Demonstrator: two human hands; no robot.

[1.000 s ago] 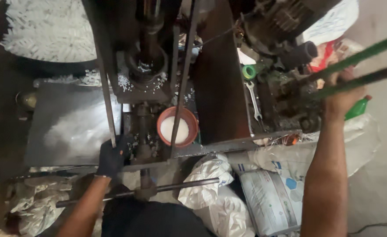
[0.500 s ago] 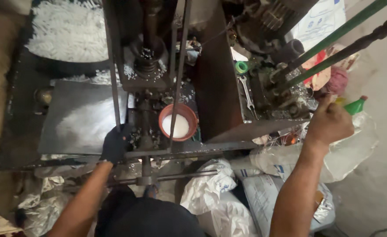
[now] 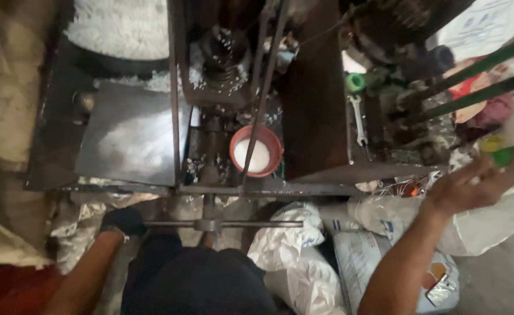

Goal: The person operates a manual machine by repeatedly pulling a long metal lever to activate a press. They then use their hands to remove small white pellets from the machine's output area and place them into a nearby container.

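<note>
right hand (image 3: 472, 185) fingers spread, empty, left hand (image 3: 123, 220) gloved

Horizontal crossbar (image 3: 222, 224) below machine table

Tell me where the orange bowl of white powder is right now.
In the head view, the orange bowl sits centre frame on the machine bed, right of the grey metal plate and behind the horizontal bar.
</note>
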